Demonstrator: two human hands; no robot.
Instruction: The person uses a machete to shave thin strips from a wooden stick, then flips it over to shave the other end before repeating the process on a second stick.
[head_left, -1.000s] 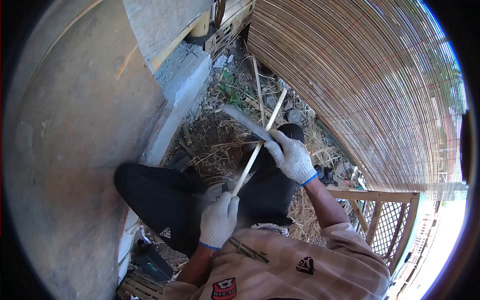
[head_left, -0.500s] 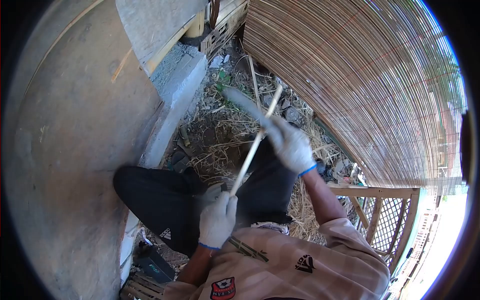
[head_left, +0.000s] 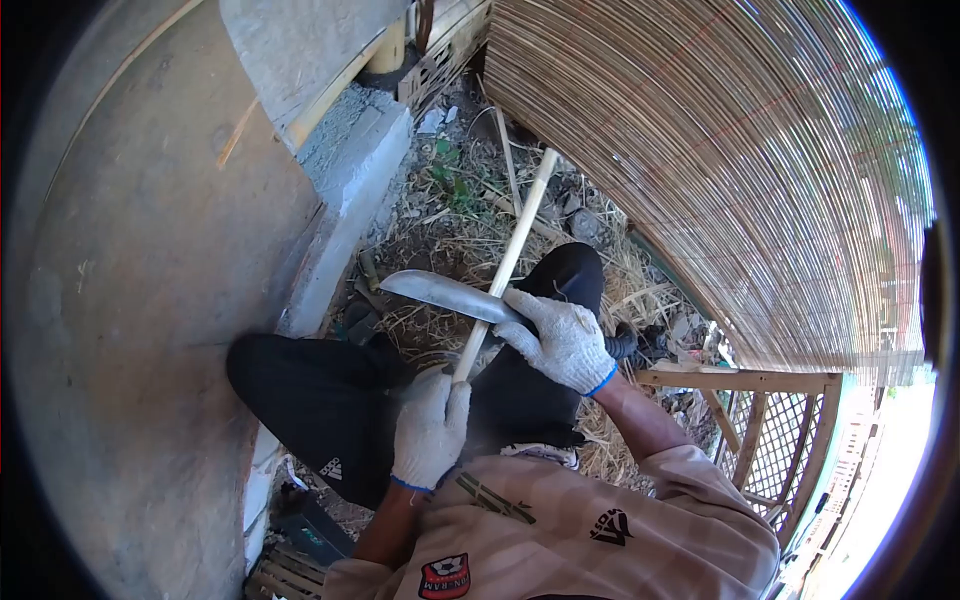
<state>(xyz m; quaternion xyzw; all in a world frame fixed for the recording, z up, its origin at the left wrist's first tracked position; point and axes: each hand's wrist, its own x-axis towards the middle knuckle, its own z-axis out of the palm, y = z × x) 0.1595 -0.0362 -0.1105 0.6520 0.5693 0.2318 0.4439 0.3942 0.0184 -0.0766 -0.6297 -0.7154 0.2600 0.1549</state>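
Note:
My left hand (head_left: 432, 428), in a white knit glove, is closed around the near end of a pale bamboo stick (head_left: 523, 232). The stick slants up and away from me over my lap, its far end beside the reed screen. Gloved the same way, my right hand (head_left: 562, 338) grips a machete (head_left: 445, 294) by its handle, which the fingers hide. The broad grey blade points left and crosses the stick a little beyond my left hand, with the right fingers right at the stick.
A reed screen (head_left: 690, 170) rises at the right, above a wooden lattice frame (head_left: 770, 440). At the left stands a large brown board (head_left: 160, 300) beside a concrete block (head_left: 350, 210). Straw and rubble (head_left: 440, 240) cover the ground between. A dark box (head_left: 312, 528) lies at lower left.
The machete has come down the stick toward my left hand, its blade turning to point left. My right hand has moved nearer to me. My left hand still holds the stick.

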